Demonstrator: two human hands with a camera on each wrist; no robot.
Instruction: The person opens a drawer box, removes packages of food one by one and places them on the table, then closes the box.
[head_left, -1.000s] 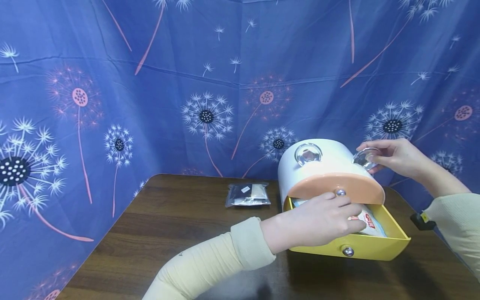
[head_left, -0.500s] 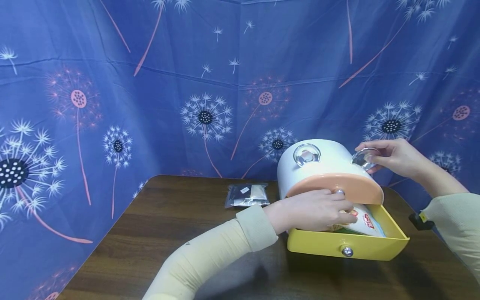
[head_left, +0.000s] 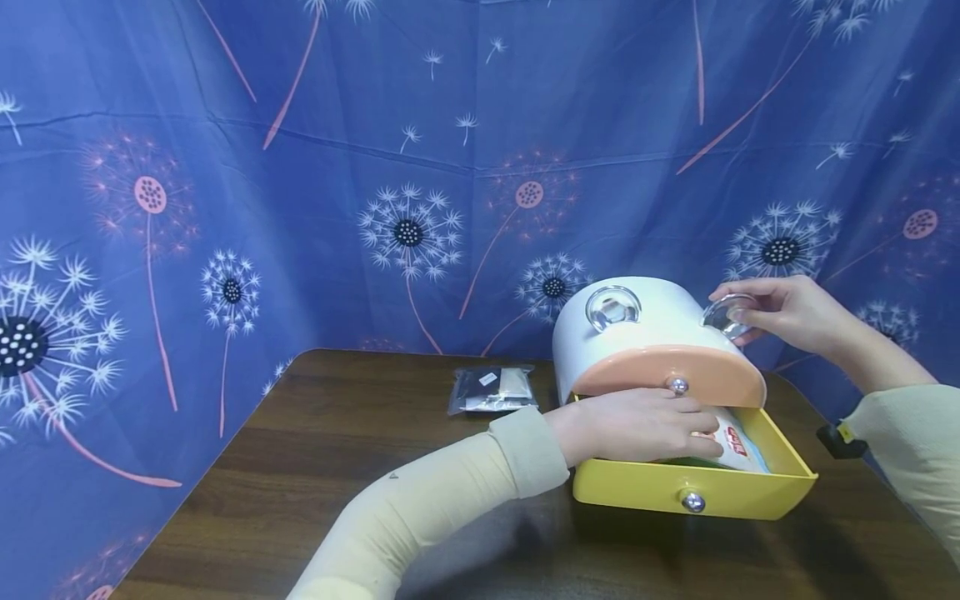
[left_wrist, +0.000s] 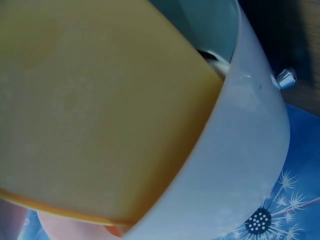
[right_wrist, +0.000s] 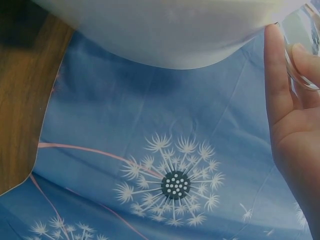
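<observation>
A white rounded drawer box [head_left: 660, 312] has an orange upper drawer [head_left: 630, 373] pushed in and a yellow lower drawer [head_left: 757, 496] pulled out. In the yellow drawer lies a white and green packet [head_left: 738, 446] with a red label. My left hand [head_left: 637, 425] reaches over the drawer's left side, its fingers laid out across the packet and hiding part of it. At the box's top right, my right hand [head_left: 798, 312] pinches a shiny round disc [head_left: 723, 317] between thumb and fingers. The left wrist view shows the yellow drawer's wall [left_wrist: 100, 110].
A matching shiny disc [head_left: 613, 308] sits at the box's top left. On the brown wooden table [head_left: 337, 442], a clear plastic bag [head_left: 491, 390] with dark and pale contents lies left of the box. A blue dandelion-print cloth [head_left: 337, 208] hangs behind the table.
My left hand has gone lower into the yellow drawer and spread over the packet. My right hand stays on the disc.
</observation>
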